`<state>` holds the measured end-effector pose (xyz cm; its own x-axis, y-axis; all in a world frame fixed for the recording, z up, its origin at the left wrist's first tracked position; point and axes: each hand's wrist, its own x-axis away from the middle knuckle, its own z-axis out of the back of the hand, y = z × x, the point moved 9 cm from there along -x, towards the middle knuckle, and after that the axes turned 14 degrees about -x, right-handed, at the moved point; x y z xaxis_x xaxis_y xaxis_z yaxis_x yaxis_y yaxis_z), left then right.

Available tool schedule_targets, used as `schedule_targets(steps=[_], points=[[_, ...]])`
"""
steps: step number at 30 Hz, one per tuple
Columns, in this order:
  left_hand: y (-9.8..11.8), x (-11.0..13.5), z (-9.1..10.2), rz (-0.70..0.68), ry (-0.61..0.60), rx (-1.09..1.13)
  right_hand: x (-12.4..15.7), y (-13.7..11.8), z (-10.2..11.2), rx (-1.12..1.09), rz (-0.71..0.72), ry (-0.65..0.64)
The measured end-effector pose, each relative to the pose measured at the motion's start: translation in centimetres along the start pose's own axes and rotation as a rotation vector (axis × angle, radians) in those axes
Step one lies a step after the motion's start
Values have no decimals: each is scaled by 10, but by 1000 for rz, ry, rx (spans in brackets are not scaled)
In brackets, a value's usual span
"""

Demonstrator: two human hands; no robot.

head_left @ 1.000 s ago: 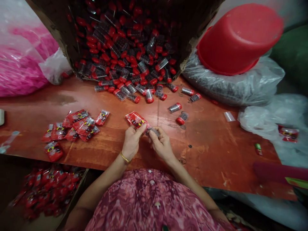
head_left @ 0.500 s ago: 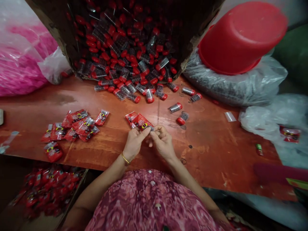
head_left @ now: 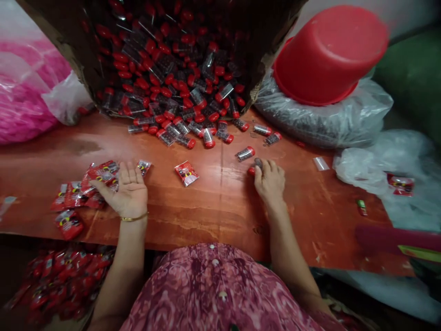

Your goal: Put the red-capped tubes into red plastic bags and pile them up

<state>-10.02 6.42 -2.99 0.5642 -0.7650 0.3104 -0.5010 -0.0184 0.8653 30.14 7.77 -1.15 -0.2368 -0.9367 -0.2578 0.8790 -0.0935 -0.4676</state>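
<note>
My left hand (head_left: 131, 191) is turned palm up with its fingers stretched out, and it holds nothing. It lies over the right side of a pile of red printed packets (head_left: 74, 194), partly covering them. My right hand (head_left: 271, 181) has its fingers closed round a small clear tube with a red cap (head_left: 251, 170), filled with dark beads; the hand hides part of it. Between the hands, a single red packet (head_left: 186, 173) rests flat on the table. Just beyond my right hand lies another red-capped tube (head_left: 245, 153).
A cardboard box (head_left: 272, 59) on its side spills many red-capped tubes (head_left: 208, 138) onto the wooden table (head_left: 206, 216). An upturned red bucket (head_left: 330, 55) sits on a filled plastic bag (head_left: 310, 119). Pink goods fill a bag (head_left: 27, 96) at left. Red packets (head_left: 65, 280) lie below the table edge.
My hands have parted. The left has let go of the packet it held and swung left to the pile, opening palm up. The right has moved right and closed on a tube.
</note>
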Motion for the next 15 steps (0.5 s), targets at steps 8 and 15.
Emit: schedule_targets(steps=[8,15], points=[[-34,33,-81,-405,-374,-1202,28,-37,-41,57,-25,-120],[-45,27,-100,-533,-461,-1794,32,-90,-28,-224,239,5]])
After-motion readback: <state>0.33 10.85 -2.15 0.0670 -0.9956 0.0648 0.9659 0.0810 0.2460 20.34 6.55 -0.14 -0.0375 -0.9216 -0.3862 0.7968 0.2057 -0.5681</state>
